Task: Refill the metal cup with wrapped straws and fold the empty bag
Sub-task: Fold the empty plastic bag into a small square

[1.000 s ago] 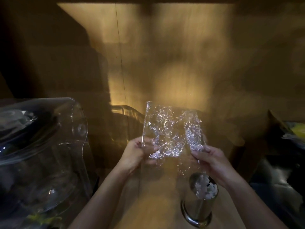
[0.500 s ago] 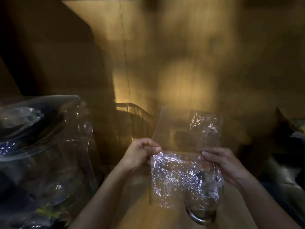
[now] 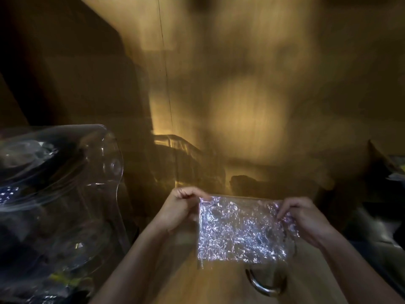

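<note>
Crinkled clear bag (image 3: 241,233) hangs between left hand (image 3: 178,210) and right hand (image 3: 306,220), each pinching a top corner; metal cup (image 3: 266,284) stands below them.

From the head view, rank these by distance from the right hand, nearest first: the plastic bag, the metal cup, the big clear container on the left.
1. Plastic bag: pinched at its top corner by the right hand.
2. Metal cup: just below the bag, its base ring showing on the counter.
3. Clear container: far left, beyond the left hand.

Crinkled clear bag (image 3: 243,231) hangs folded, covering the metal cup (image 3: 266,283) except its base.
</note>
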Demonstrator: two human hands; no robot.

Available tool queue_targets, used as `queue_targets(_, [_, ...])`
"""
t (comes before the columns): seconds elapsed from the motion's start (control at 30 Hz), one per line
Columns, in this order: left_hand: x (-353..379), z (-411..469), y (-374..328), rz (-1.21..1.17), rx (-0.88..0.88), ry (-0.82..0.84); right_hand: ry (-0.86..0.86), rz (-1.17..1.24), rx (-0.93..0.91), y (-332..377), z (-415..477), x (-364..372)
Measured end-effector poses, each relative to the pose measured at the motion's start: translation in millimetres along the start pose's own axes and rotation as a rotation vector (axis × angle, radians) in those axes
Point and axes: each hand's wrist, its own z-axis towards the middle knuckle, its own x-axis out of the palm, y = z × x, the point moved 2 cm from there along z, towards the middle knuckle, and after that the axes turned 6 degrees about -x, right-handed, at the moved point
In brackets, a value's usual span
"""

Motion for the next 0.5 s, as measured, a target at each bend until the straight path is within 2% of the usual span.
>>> queue_targets(0.1, [3, 0, 9, -0.218, -0.221, 0.038, -0.052, -0.003, -0.029, 0, 1, 0])
queue_targets(0.2, [4, -3, 22, -0.010, -0.343, 0.102, -0.110, -0.023, -0.045, 1, 3, 1])
queue_targets(0.37, [2, -4, 22, 0.156, -0.206, -0.076, 0.011, -0.125, -0.043, 12, 0, 4])
queue_targets(0.43, [-1, -4, 15, 0.215, -0.128, -0.135, 0.051, -0.243, -0.039, 15, -1, 1])
queue_targets(0.5, [-4, -6, 6, 0.387, -0.055, -0.144, 0.043, -0.363, -0.044, 18, -4, -1])
